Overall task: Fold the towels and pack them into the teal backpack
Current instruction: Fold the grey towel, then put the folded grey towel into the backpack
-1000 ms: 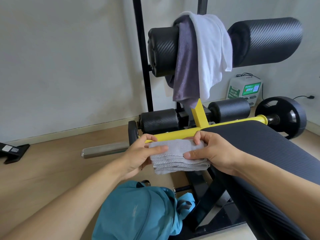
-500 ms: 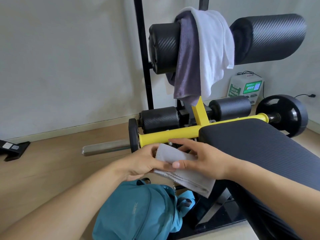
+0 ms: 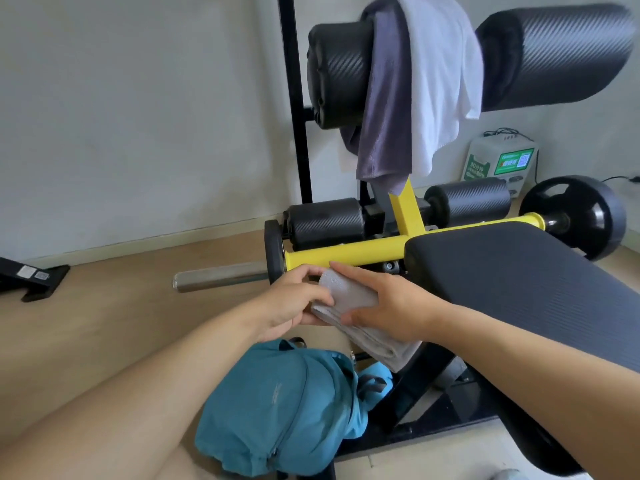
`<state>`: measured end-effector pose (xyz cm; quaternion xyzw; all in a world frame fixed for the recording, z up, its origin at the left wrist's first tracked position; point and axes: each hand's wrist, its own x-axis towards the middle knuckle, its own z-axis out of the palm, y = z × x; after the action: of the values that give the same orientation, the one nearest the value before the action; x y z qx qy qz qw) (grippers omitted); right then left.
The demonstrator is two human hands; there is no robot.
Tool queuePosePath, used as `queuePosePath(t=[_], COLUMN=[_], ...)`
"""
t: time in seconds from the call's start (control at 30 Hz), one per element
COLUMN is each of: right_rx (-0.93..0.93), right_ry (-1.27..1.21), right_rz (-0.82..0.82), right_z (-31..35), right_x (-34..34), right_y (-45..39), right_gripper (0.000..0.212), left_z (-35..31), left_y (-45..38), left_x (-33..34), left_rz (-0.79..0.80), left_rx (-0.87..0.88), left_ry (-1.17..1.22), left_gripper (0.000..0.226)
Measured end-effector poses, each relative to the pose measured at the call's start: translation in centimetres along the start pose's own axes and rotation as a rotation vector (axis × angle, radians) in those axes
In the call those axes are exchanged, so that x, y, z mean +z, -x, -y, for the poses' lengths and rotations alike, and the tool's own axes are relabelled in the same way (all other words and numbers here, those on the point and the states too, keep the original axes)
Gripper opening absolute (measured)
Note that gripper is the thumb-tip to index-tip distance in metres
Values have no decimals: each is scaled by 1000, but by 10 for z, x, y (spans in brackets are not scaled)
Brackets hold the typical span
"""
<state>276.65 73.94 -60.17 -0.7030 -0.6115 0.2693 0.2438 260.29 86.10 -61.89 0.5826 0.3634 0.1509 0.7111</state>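
Grey towel folded down and tipped, both hands on it above the backpack.

Left hand (image 3: 294,299) pinches the upper left edge of the folded grey towel (image 3: 349,306), thumb and fingers curled onto the cloth; right hand (image 3: 384,306) lies over its top, fingers fairly straight, thumb tucked under the near edge. A second ago the bundle sat level and square between the hands; now it slants, its lower end sagging down to the right, above the teal backpack (image 3: 287,407). The backpack lies on the floor directly under the hands, against the bench frame; I cannot see whether its zip is open. Above the backpack, well apart, a purple towel (image 3: 384,109) and a white towel (image 3: 440,74) hang unfolded over the upper roller pad (image 3: 554,53). Likely the last fold is done and packing comes next.
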Motion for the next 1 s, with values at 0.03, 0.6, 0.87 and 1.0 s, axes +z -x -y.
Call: queuePosePath(t=[0.03,0.6,0.87,1.0], right_rx=[19,399,588,527], right_ry=[80,457,174,192], right_rz=[-12,-8,-194,-148], right_z=[1,-52,-119,-135], right_x=[3,72,163,186], right_y=[-2,-31,-17,-20], right_gripper=[82,86,59,63], left_z=[3,113,246,271], left_y=[-2,-35,-40,-44], left_x=[1,9,45,34], left_rz=[-31,33,-20,-100], left_rx=[5,-251,-336,-269], left_ry=[-35,-1510,-1493,-1506], left_gripper=[45,50,77,54])
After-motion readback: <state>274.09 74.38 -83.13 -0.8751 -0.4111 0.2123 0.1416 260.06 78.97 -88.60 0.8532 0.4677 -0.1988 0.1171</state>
